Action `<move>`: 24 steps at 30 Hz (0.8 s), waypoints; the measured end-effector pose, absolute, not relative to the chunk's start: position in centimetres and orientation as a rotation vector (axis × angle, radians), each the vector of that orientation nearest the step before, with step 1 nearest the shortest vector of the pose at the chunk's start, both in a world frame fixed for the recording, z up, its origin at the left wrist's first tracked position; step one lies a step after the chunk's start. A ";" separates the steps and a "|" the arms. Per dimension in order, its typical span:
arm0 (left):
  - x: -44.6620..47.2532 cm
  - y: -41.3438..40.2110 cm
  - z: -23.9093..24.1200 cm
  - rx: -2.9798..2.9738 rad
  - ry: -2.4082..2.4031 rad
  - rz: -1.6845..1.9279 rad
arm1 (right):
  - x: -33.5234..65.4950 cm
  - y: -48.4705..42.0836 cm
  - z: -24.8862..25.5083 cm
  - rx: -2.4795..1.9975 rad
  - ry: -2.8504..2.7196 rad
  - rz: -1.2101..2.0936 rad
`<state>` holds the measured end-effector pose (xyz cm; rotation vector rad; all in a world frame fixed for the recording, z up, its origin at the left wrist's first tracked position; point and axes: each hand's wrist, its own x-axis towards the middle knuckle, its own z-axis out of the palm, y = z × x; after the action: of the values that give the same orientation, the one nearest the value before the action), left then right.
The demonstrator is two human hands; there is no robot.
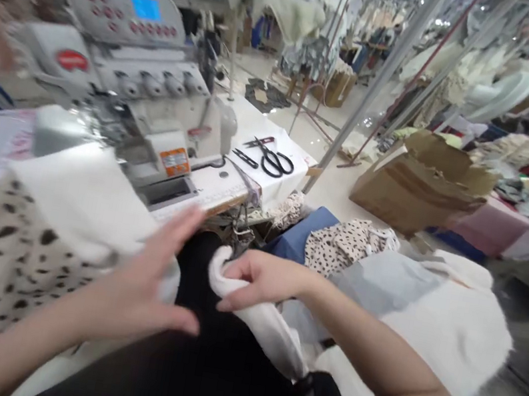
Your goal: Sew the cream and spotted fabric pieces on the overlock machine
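Your left hand (144, 279) hovers open, its fingers (183, 228) spread wide, just beside the white lining of a leopard-spotted plush piece (2, 276). Your right hand (260, 282) has its fingers (242, 272) curled narrow, pinching a folded edge of white plush fabric (254, 318) above a black cloth (198, 349). That white fabric lies in front of the overlock sewing machine (126, 80), not under its presser foot, so no stitching is in progress in this view; whether any seam is finished cannot be told. Black-handled scissors (273, 162) and a small dark tool (245, 158) lie untouched on the white-covered desk (237, 119). To your right, a blue cloth (296, 234), a spotted cloth (342, 245) and a grey-and-white panel (427, 320) lie heaped, with 1 cardboard box (422, 184) beyond.
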<state>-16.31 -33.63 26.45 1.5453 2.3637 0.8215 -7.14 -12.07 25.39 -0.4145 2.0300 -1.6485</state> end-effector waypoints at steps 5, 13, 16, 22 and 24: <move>-17.3 -33.7 31.4 0.926 2.211 1.151 | -13.7 -15.2 32.7 -0.651 2.086 -1.896; -18.2 -42.5 41.2 0.227 2.085 2.078 | -17.1 -20.4 30.2 -0.789 2.161 -1.481; -19.9 -45.7 43.5 0.194 2.015 2.235 | -18.7 -21.9 29.7 -0.723 2.058 -1.602; -27.2 -53.4 42.4 -0.144 2.301 2.334 | -23.8 -22.0 33.3 -0.684 2.794 -1.532; -29.2 -55.4 40.5 -0.272 2.410 2.260 | -25.3 -22.4 34.2 -0.640 2.987 -1.458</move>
<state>-29.22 -55.38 40.53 -0.2722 2.4104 2.2602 -25.32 -22.37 34.17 -0.6398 2.9871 -1.4578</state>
